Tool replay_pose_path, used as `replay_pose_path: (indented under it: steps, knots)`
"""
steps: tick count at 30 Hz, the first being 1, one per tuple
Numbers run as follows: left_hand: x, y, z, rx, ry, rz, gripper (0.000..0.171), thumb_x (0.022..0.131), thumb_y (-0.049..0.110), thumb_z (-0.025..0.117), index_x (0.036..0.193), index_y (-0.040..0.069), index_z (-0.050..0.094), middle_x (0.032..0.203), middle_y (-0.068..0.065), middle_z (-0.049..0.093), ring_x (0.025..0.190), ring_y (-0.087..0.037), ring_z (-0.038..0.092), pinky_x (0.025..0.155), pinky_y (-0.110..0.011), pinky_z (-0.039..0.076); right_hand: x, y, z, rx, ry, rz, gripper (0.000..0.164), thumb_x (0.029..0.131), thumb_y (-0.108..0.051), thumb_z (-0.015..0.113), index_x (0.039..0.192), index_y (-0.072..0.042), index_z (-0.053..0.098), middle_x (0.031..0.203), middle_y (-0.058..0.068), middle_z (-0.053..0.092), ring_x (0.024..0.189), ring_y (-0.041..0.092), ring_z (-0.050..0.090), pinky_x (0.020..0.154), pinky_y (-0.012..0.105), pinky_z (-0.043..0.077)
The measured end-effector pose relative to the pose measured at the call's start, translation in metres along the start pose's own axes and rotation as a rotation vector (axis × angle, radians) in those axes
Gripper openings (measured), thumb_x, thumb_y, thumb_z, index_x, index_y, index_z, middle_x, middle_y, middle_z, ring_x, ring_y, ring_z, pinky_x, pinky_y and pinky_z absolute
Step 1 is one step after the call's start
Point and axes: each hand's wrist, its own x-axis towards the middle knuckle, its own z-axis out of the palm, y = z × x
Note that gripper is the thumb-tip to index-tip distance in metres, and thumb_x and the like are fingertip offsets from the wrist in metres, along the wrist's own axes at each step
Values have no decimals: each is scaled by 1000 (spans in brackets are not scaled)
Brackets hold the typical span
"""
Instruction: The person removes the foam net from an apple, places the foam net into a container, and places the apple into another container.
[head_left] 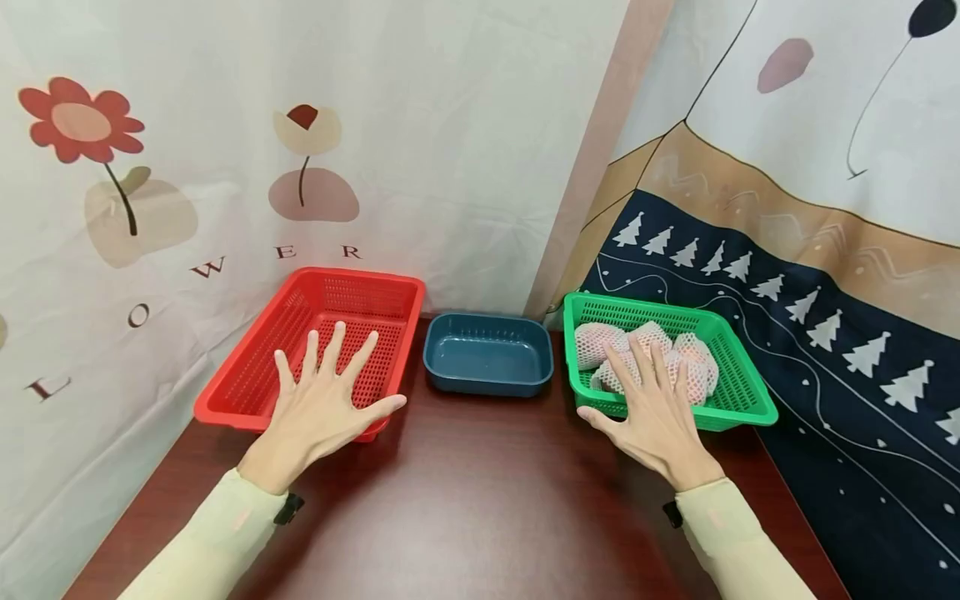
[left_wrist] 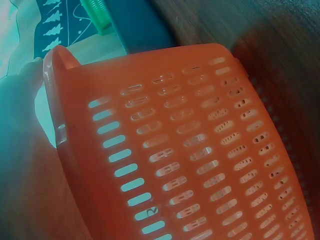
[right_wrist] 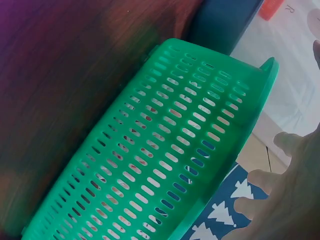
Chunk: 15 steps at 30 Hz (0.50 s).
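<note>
Above the front part of a red perforated basket [head_left: 243, 358], my left hand [head_left: 318, 412] is spread, palm down, holding nothing. My right hand [head_left: 656, 417], also spread and holding nothing, hovers over the front rim of a green perforated basket [head_left: 738, 400]. Inside the green basket lie several rounded things in white foam netting [head_left: 600, 343], partly hidden by my right fingers. The red basket shows bare holes in its floor. Each wrist view shows a basket's outer wall close up, with part of the hand at the rim side.
Between the two baskets stands a dark blue rectangular tray [head_left: 487, 385] at the back of the brown table [head_left: 480, 500]. A white curtain [head_left: 465, 150] with printed flowers hangs behind. On the right hangs a dark blue cloth [head_left: 787, 400] with white trees.
</note>
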Motion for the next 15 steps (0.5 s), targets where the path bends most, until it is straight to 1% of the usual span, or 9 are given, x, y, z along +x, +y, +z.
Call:
replay_pose_path:
  steps: [7, 12, 15]
  knots:
    - [4, 2, 0, -7, 9, 12, 117, 97, 94, 61, 188, 32, 23, 196, -24, 7, 178, -66, 3, 131, -96, -9, 1, 0, -2, -4, 17, -5, 106, 99, -79, 70, 185, -28, 35, 195, 18, 23, 178, 54, 19, 137, 91, 10]
    - [6, 8, 1, -19, 7, 22, 116, 97, 95, 59, 188, 33, 23, 196, -24, 8, 178, -66, 5, 132, -95, -10, 3, 1, -3, -20, 16, -9, 107, 99, -79, 71, 185, -28, 34, 195, 19, 23, 178, 55, 20, 138, 89, 10]
    - [7, 13, 3, -21, 6, 25, 115, 97, 96, 57, 188, 34, 22, 197, -24, 8, 178, -66, 6, 133, -94, -9, 3, 2, -5, -18, 0, -8, 106, 101, -79, 69, 186, -28, 32, 195, 19, 22, 178, 56, 19, 138, 89, 10]
